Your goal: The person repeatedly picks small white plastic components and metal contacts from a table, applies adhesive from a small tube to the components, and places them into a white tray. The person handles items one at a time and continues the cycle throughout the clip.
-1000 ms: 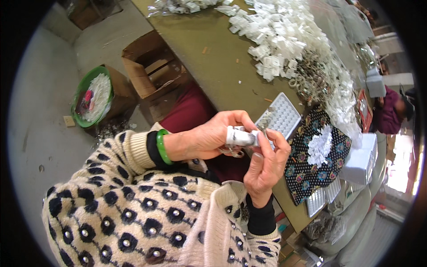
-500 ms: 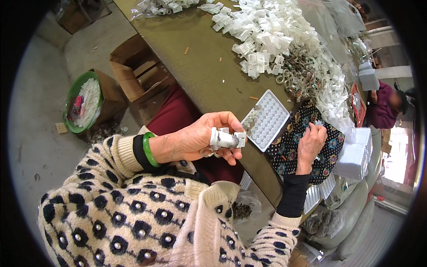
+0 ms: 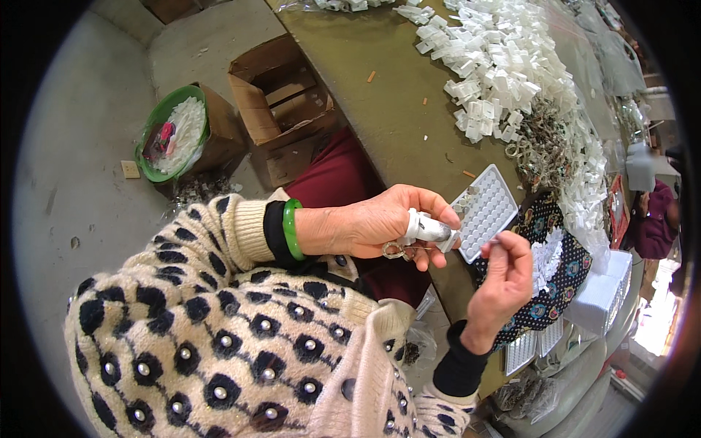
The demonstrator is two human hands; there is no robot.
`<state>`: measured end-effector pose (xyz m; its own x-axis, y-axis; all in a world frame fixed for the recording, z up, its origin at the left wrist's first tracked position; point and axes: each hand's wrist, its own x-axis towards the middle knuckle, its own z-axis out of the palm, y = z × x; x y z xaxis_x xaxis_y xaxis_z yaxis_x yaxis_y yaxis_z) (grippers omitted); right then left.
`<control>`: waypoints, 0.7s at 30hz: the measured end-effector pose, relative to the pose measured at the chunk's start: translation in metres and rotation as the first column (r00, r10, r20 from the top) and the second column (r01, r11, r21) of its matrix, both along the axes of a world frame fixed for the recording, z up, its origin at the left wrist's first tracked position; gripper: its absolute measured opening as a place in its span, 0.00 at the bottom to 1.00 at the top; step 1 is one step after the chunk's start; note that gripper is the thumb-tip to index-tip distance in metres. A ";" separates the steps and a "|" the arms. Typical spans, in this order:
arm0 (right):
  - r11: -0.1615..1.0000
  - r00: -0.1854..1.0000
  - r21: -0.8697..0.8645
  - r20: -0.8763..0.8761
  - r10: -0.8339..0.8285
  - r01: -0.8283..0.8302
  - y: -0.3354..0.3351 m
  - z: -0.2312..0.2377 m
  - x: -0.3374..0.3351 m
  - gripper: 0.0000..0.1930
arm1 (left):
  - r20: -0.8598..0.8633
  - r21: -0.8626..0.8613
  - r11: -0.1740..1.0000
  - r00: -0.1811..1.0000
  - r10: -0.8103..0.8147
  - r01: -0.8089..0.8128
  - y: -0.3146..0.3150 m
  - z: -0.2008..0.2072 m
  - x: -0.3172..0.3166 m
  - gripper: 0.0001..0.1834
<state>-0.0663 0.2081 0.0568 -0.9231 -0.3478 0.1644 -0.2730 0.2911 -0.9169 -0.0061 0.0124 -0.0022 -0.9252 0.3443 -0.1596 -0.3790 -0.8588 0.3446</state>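
White piece (image 3: pixel 453 239) — between left fingers (image 3: pixel 436 205)

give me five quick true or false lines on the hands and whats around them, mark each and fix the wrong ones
1. The left hand holds a small white piece. True.
2. The green bangle is on the right wrist. False: it is on the left wrist.
3. A heap of white bits lies on the dark patterned cloth. True.
4. The right hand lies flat on the tray. False: it is raised, with thumb and fingertips pinched together.
5. The large pile on the table is mostly dark red. False: it is mostly white.
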 end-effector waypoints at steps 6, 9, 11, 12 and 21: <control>0.993 0.955 0.100 -0.285 0.084 -0.058 -0.025 -0.004 0.027 0.05 | 0.070 0.011 1.000 0.997 0.020 -0.021 -0.001 0.008 0.006 0.08; 0.988 0.933 0.147 -0.349 0.089 -0.039 -0.027 -0.006 0.028 0.07 | 0.065 -0.015 0.999 0.997 0.035 -0.035 -0.001 0.011 0.007 0.09; 0.984 0.922 0.173 -0.372 0.104 -0.041 -0.027 -0.007 0.029 0.08 | 0.062 -0.022 0.999 0.998 0.033 -0.032 -0.003 0.012 0.008 0.10; 0.982 0.921 0.185 -0.372 0.113 -0.045 -0.027 -0.007 0.029 0.08 | 0.063 -0.003 1.000 0.998 0.024 -0.024 -0.004 0.012 0.008 0.10; 0.951 0.880 0.291 -0.417 0.227 -0.108 -0.033 -0.001 0.030 0.08 | 0.094 -0.104 0.992 0.993 0.074 -0.064 -0.001 0.016 0.013 0.10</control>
